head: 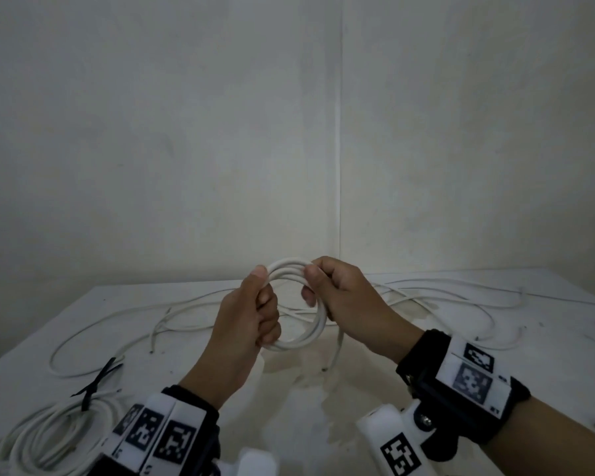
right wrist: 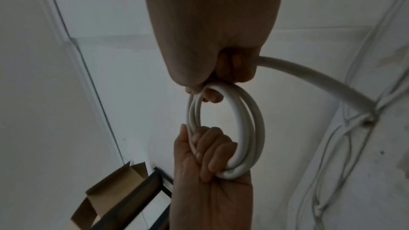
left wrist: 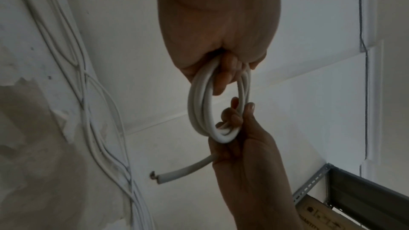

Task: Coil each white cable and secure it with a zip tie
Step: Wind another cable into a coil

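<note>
Head view: your left hand (head: pixel 251 314) & right hand (head: pixel 340 297) both grip the white cable coil (head: pixel 310 334) above the surface (head: pixel 495 341); tied coil (head: pixel 49 438) at left.

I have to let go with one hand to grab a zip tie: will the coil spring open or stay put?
The coil probably springs open: both hands, left and right, grip it to keep the loops together. The cable looks fairly stiff; its free end juts out in a gentle curve instead of drooping. One firm grip across all loops may hold it.
</note>
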A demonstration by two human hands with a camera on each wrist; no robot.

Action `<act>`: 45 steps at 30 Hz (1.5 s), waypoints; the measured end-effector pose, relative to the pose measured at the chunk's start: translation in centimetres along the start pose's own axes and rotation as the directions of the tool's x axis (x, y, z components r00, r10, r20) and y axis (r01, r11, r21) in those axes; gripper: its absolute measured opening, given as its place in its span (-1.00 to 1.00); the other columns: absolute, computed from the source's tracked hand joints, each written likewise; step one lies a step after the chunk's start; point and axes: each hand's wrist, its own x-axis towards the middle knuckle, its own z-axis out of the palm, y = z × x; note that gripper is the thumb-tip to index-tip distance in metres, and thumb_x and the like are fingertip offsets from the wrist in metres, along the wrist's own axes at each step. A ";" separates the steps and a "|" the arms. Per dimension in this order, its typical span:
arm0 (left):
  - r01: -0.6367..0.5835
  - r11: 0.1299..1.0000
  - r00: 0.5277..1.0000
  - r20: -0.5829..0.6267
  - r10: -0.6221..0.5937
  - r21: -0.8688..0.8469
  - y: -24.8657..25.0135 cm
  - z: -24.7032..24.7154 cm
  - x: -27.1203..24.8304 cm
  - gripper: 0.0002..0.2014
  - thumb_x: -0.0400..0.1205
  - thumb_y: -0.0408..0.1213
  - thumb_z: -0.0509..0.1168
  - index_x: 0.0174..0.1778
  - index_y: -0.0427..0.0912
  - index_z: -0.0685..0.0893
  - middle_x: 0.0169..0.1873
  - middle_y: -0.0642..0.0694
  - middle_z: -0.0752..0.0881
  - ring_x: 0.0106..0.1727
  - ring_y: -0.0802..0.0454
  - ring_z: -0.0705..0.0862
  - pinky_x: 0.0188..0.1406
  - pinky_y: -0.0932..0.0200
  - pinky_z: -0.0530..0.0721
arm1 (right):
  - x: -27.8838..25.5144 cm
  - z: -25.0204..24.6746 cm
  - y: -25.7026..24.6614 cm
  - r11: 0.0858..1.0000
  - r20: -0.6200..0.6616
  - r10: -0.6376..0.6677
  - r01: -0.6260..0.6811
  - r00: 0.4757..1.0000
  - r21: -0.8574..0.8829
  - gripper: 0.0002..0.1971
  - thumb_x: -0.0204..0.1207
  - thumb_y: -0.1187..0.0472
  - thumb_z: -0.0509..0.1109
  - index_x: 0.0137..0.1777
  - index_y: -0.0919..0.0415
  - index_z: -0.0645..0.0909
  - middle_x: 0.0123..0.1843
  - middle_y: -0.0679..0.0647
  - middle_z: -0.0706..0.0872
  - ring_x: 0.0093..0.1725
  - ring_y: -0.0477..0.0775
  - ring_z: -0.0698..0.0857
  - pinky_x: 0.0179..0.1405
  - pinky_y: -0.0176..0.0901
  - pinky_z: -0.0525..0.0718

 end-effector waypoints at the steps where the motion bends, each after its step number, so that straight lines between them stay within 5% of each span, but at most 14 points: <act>1: -0.004 1.000 1.000 0.015 0.004 0.016 -0.2 0.0 0.1 -0.56 0.71 -0.09 0.03 -0.52 -0.14 0.29 -0.72 0.07 0.21 -0.71 0.17 0.16 -0.70 0.32 0.27 | 0.0 -0.1 0.1 1.000 -0.025 -0.008 0.008 1.000 0.001 -0.72 0.67 0.16 0.13 -0.29 0.08 0.48 -0.52 -0.15 0.51 -0.57 -0.23 0.37 -0.48 -0.41 0.34; 7: -0.001 0.941 0.981 0.182 -0.064 0.337 0.1 -1.1 0.9 -0.59 0.71 -0.28 -0.09 -0.31 -0.25 0.60 -0.59 0.00 0.61 -0.39 0.02 0.66 -0.12 0.03 0.64 | -0.2 -1.3 0.0 0.906 0.074 -0.079 0.103 0.994 -0.411 -0.79 0.68 0.06 0.08 -0.16 0.08 0.42 -0.38 -0.11 0.54 -0.41 -0.13 0.48 -0.38 -0.30 0.39; 11: 0.050 0.942 0.972 0.199 -0.122 0.332 0.6 0.1 0.5 -0.52 0.73 -0.09 -0.06 -0.37 -0.26 0.56 -0.69 0.02 0.38 -0.66 0.10 0.38 -0.44 0.15 0.50 | -0.2 -1.3 -0.2 0.849 0.139 -0.114 0.169 0.984 -0.500 -0.81 0.68 0.05 0.08 -0.14 0.05 0.42 -0.26 0.16 0.67 -0.29 0.11 0.58 -0.27 -0.09 0.44; 15: 0.048 0.965 0.991 0.105 -0.077 0.259 0.6 0.9 0.1 -0.52 0.68 0.02 0.05 -0.47 -0.21 0.45 -0.72 0.08 0.23 -0.68 0.15 0.20 -0.67 0.31 0.30 | 0.1 -1.2 0.2 0.882 0.085 -0.179 0.198 0.980 -0.428 -0.77 0.68 0.06 0.09 -0.11 0.07 0.52 -0.44 -0.13 0.52 -0.45 -0.18 0.50 -0.38 -0.36 0.38; 21: 0.029 0.986 0.998 -0.059 -0.020 0.166 -0.4 1.9 0.2 -0.56 0.67 -0.07 0.14 -0.50 -0.22 0.45 -0.76 0.09 0.28 -0.72 0.18 0.21 -0.72 0.33 0.23 | -0.3 0.3 0.9 0.835 -0.127 -0.293 0.188 0.948 -0.518 -0.45 0.51 -0.21 -0.13 -0.01 0.08 0.62 -0.39 -0.17 0.54 -0.27 -0.10 0.49 -0.36 -0.33 0.38; 27: -0.049 0.990 0.982 -0.172 0.073 0.135 -0.9 2.7 0.0 -0.57 0.67 -0.08 0.14 -0.51 -0.20 0.45 -0.76 0.10 0.31 -0.72 0.19 0.25 -0.66 0.31 0.28 | -0.1 1.2 0.8 0.832 -0.267 -0.200 0.020 0.943 -0.554 -0.43 0.55 -0.34 -0.14 -0.10 0.07 0.53 -0.30 0.02 0.56 -0.24 -0.02 0.45 -0.43 -0.26 0.30; 31: 0.023 0.998 1.000 -0.019 -0.022 0.054 -0.7 2.0 0.5 -0.55 0.68 -0.14 0.03 -0.53 -0.21 0.48 -0.75 0.03 0.32 -0.69 0.13 0.31 -0.52 0.18 0.39 | 0.1 0.9 0.8 0.697 -0.323 -0.457 0.108 0.829 -0.709 -0.35 0.60 -0.28 -0.24 -0.30 0.16 0.51 -0.49 -0.08 0.28 -0.55 0.01 0.33 -0.54 -0.51 0.02; 35: 0.123 0.982 0.980 0.139 -0.144 0.146 -0.1 1.0 1.0 -0.49 0.67 -0.20 -0.05 -0.56 -0.24 0.57 -0.67 -0.11 0.40 -0.63 0.02 0.38 -0.48 0.13 0.51 | 0.3 0.4 1.2 0.613 -0.253 -0.503 0.134 0.827 -0.779 -0.35 0.66 -0.17 -0.24 -0.42 0.16 0.48 -0.50 -0.09 0.19 -0.69 0.06 0.40 -0.50 -0.55 -0.12; 39: 0.082 0.977 0.994 0.053 -0.094 0.196 -0.3 1.8 0.2 -0.53 0.68 -0.01 0.10 -0.50 -0.20 0.46 -0.70 0.01 0.27 -0.69 0.13 0.23 -0.65 0.26 0.36 | 0.4 0.1 1.4 0.715 -0.068 -0.337 0.208 0.939 -0.667 -0.35 0.53 -0.29 -0.18 -0.23 0.22 0.54 -0.43 0.01 0.38 -0.44 0.05 0.41 -0.55 -0.16 0.24; 42: 0.074 0.986 0.997 -0.038 -0.069 0.149 -0.5 1.9 0.2 -0.52 0.65 -0.03 0.16 -0.55 -0.21 0.43 -0.75 0.04 0.27 -0.72 0.14 0.21 -0.74 0.35 0.28 | 0.2 -0.5 1.1 0.859 0.034 -0.273 0.259 0.962 -0.441 -0.50 0.59 -0.12 -0.10 -0.16 0.23 0.53 -0.32 0.01 0.50 -0.28 -0.03 0.43 -0.26 -0.28 0.35; 45: 0.044 0.991 0.992 -0.123 -0.029 0.123 -0.5 1.7 0.3 -0.51 0.64 -0.07 0.19 -0.60 -0.20 0.42 -0.78 0.05 0.28 -0.74 0.15 0.21 -0.74 0.35 0.25 | -0.3 -1.5 1.3 0.884 0.076 -0.259 0.268 0.963 -0.383 -0.63 0.61 0.12 0.02 0.01 0.34 0.60 -0.16 0.08 0.53 -0.17 -0.10 0.47 -0.11 -0.43 0.39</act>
